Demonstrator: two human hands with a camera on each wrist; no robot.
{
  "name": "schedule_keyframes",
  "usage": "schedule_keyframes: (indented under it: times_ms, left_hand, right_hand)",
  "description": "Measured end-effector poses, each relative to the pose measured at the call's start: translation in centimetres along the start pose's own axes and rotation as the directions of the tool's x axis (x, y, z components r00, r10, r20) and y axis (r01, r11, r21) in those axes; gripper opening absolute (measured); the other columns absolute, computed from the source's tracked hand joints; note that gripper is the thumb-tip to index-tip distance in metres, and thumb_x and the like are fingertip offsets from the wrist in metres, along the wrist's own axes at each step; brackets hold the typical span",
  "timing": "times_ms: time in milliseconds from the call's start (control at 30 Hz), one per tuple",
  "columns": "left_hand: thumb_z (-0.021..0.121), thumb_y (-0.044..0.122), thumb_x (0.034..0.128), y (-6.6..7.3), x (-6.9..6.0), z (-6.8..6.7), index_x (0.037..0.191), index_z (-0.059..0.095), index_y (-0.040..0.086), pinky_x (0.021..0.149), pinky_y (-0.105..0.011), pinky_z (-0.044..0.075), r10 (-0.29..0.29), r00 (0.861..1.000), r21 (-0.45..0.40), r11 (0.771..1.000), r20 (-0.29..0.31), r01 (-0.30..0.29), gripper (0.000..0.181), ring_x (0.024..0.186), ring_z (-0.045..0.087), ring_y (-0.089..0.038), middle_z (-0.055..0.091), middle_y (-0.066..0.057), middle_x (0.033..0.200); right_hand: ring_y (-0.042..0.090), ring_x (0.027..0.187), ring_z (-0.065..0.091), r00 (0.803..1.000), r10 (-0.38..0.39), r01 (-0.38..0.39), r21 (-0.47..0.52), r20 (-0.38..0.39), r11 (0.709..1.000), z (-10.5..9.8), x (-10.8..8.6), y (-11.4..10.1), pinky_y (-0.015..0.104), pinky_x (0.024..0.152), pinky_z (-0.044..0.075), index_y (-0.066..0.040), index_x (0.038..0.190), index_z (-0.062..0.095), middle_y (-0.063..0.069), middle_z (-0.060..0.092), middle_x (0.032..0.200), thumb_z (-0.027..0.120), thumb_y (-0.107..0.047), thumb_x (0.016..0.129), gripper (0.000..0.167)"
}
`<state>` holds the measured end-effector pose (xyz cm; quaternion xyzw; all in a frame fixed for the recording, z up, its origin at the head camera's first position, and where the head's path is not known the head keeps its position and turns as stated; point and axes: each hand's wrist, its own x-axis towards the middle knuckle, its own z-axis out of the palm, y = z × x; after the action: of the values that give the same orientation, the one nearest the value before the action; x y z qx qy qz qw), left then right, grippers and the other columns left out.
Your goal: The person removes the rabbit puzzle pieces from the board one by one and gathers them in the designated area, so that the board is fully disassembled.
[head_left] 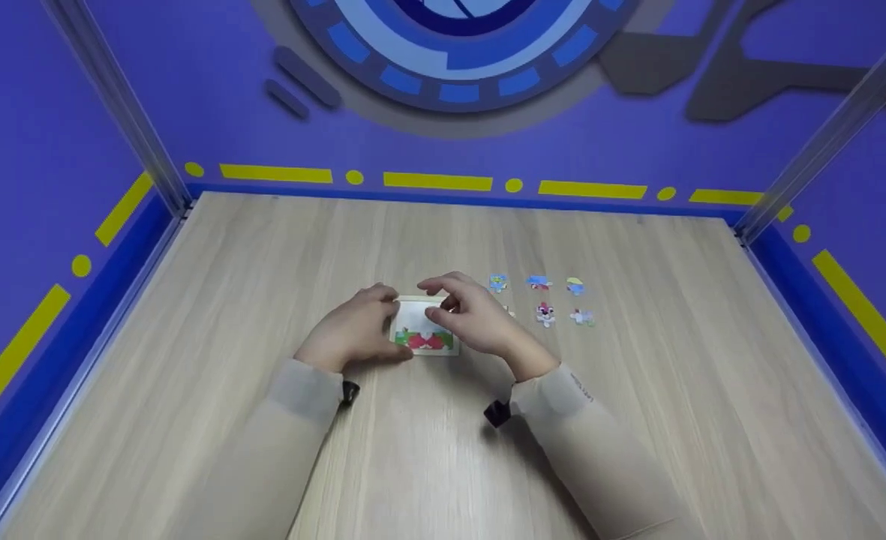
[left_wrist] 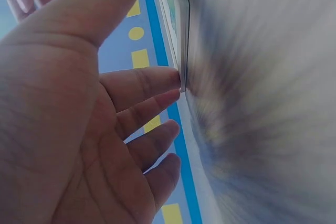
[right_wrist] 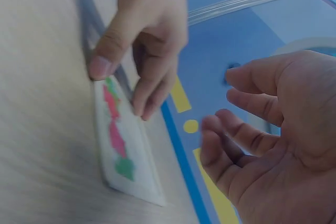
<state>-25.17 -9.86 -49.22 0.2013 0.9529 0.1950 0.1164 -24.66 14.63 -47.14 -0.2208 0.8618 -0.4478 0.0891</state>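
Note:
A small jigsaw puzzle board (head_left: 415,316) with a pale frame lies on the table. Its lower strip shows red and green picture parts, and the area above is white. My left hand (head_left: 349,330) holds the board by its left side, thumb at the near edge and index finger at the far edge; the left wrist view shows these fingers (left_wrist: 144,83) against the rim. Over the board's right part hovers my right hand (right_wrist: 294,145), its thumb and fingers bent and apart. Nothing shows between them.
To the right of the board lie loose jigsaw pieces in two rows, among them a blue and red piece (head_left: 539,282) and a piece with a dark and red figure (head_left: 545,314). One piece is partly hidden behind my right hand. Blue walls (head_left: 443,150) bound the wooden table (head_left: 300,240).

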Motion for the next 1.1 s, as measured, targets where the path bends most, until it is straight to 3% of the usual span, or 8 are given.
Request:
schedule_keyframes:
  times_ms: [133, 267, 367, 567, 833, 1100]
  left_hand:
    - [0.097, 0.043, 0.0875, -0.2, 0.0, 0.1, 0.149, 0.073, 0.006, 0.138, -0.053, 0.042, 0.021, 1.000, -0.027, 0.999, -0.009, -0.021, 0.076, 0.166, 0.046, -0.036, 0.056, -0.011, 0.170]
    - [0.097, 0.044, 0.0875, -0.4, -0.1, 0.2, 0.147, 0.075, 0.007, 0.132, -0.051, 0.049, 0.048, 0.999, -0.030, 0.998, -0.011, -0.048, 0.073, 0.157, 0.055, -0.035, 0.060, -0.012, 0.166]
    - [0.096, 0.047, 0.0889, -0.5, -0.1, 0.2, 0.150, 0.072, 0.003, 0.134, -0.052, 0.047, 0.046, 0.999, -0.019, 0.999, 0.008, -0.046, 0.079, 0.163, 0.050, -0.037, 0.057, -0.014, 0.169]
    - [0.094, 0.049, 0.0907, -0.5, 0.0, -0.1, 0.158, 0.064, -0.001, 0.140, -0.052, 0.039, 0.038, 0.998, -0.018, 0.999, 0.045, -0.037, 0.089, 0.171, 0.038, -0.039, 0.052, -0.015, 0.174]
    - [0.095, 0.049, 0.0905, -0.4, 0.2, -0.3, 0.149, 0.070, -0.001, 0.134, -0.050, 0.047, 0.061, 0.997, 0.005, 0.998, 0.053, -0.062, 0.081, 0.163, 0.049, -0.037, 0.055, -0.015, 0.170]
    - [0.095, 0.046, 0.0903, -0.5, 0.2, -0.3, 0.147, 0.071, -0.001, 0.136, -0.051, 0.045, 0.060, 0.997, -0.015, 0.998, 0.044, -0.059, 0.077, 0.166, 0.045, -0.038, 0.054, -0.017, 0.172]
  right_hand:
    - [0.029, 0.122, 0.072, 0.999, 0.013, -0.013, -0.007, 0.051, 1.000, 1.1, 0.3, 0.7, 0.046, 0.102, 0.064, -0.011, 0.159, 0.065, 0.014, 0.066, 0.151, 0.070, -0.021, 0.111, 0.049]
    - [0.029, 0.120, 0.072, 0.994, 0.003, 0.001, -0.033, 0.109, 0.999, 2.1, 0.3, 1.3, 0.044, 0.098, 0.064, -0.008, 0.159, 0.064, 0.017, 0.066, 0.148, 0.069, -0.015, 0.110, 0.049]
    - [0.026, 0.114, 0.071, 0.991, -0.007, 0.017, -0.076, 0.133, 0.997, 2.7, 0.3, 1.6, 0.040, 0.096, 0.062, -0.006, 0.157, 0.066, 0.017, 0.067, 0.145, 0.070, -0.012, 0.109, 0.048]
    - [0.026, 0.109, 0.069, 0.990, -0.041, 0.065, -0.180, 0.134, 0.982, 3.5, 0.4, 1.8, 0.043, 0.098, 0.061, -0.003, 0.152, 0.069, 0.019, 0.066, 0.141, 0.072, -0.010, 0.108, 0.044]
    - [0.021, 0.101, 0.061, 0.985, 0.010, 0.044, -0.303, 0.172, 0.952, 4.2, 0.5, 1.8, 0.043, 0.097, 0.057, -0.005, 0.155, 0.069, 0.019, 0.057, 0.144, 0.068, -0.011, 0.111, 0.044]
    - [0.028, 0.112, 0.059, 0.982, 0.012, 0.041, -0.280, 0.187, 0.959, 4.3, 0.6, 1.6, 0.050, 0.104, 0.057, -0.004, 0.150, 0.071, 0.022, 0.057, 0.142, 0.065, -0.004, 0.109, 0.041]
